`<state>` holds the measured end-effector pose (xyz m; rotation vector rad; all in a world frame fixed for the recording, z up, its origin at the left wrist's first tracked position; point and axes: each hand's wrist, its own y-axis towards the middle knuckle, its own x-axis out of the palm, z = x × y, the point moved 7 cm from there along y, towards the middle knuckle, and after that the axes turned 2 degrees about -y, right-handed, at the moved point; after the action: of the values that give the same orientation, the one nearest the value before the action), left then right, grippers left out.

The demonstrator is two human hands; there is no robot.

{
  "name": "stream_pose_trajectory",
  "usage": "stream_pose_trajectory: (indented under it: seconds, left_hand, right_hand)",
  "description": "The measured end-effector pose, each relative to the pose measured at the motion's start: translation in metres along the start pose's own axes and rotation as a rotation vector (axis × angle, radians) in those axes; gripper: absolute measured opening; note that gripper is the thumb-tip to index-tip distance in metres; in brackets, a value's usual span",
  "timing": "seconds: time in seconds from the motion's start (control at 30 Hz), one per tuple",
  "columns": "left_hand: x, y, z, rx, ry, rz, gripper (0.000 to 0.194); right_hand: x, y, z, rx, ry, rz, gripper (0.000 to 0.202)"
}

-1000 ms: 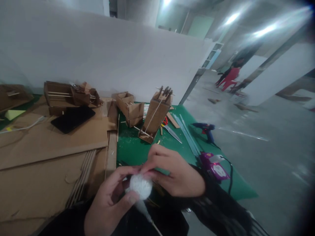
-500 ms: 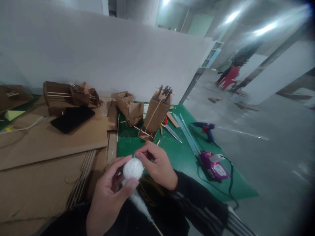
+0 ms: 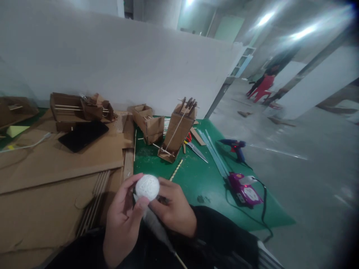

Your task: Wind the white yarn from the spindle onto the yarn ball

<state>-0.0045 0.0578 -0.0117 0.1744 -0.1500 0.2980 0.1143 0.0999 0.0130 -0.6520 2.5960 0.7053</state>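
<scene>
Head camera: we locate the white yarn ball point(image 3: 147, 187) above the near edge of the green table point(image 3: 193, 183), raised between the two hands. Our left hand point(image 3: 123, 222) is clamped on the ball, thumb across its lower front and fingers along its left side; the rear finger contact is hidden by the ball. Our right hand point(image 3: 178, 209) sits against the ball's right side with fingers curled; its fingertips pass behind the ball and thumb area, so we cannot tell whether they grip anything. Below the ball hangs a fibre-wrapped stick point(image 3: 157, 228); its upper end is masked by the left thumb and ball, and its bare lower end is cut off by the bottom edge. We cannot make out how it is supported. A patterned strip point(image 3: 176, 169) runs down behind the right hand, which covers its lower end. Beyond it, a tilted cardboard tower point(image 3: 178, 132) partly covers the red-and-yellow handles of the scissors point(image 3: 198, 152). To the right we note the blue glue gun point(image 3: 235, 145) and the purple power strip point(image 3: 245, 189). Both dark sleeves point(image 3: 224, 231) merge into shadow, obscuring the area beneath the hands.
</scene>
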Motion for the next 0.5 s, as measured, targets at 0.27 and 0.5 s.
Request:
stream_pose_trajectory:
  seconds: [0.27, 0.5]
  left_hand:
    - [0.006, 0.001, 0.0, -0.055, 0.054, -0.168, 0.028]
    - [0.014, -0.002, -0.001, -0.126, -0.032, -0.348, 0.028]
  right_hand:
    - [-0.018, -0.014, -0.043, -0.153, -0.205, -0.086, 0.013]
    - [-0.048, 0.0, -0.065, -0.283, -0.301, -0.158, 0.013]
